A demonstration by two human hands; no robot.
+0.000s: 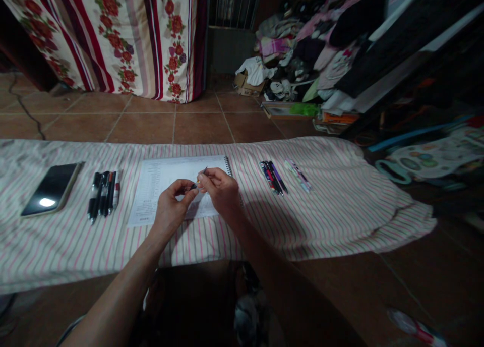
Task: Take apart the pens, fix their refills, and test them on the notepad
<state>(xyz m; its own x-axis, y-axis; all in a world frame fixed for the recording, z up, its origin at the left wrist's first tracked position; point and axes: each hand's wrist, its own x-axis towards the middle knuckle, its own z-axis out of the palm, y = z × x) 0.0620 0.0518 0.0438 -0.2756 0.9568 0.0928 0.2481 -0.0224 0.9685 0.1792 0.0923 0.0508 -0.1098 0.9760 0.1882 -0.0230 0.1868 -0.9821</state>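
Over the spiral notebook with a printed sheet [153, 178], both hands meet close together. My left hand [174, 198] is closed in a pinch on a small dark piece [193, 186] that looks like part of a pen. My right hand [221, 188] pinches a thin, dark-tipped piece [204, 170], which pokes out above the fingers. Between the fingertips the two pieces are very near each other; whether they touch I cannot tell. Several dark pens [101, 195] lie left of the notebook. To its right are more pens [273, 178] and a few pale patterned ones [298, 175].
A phone [53, 188] lies at the left on the striped cloth [340, 206] covering the low table. Beyond are a tiled floor [151, 122], a floral curtain [124, 39] and a heap of clothes [302, 49]. A pale toy-like object [427, 158] stands at the right.
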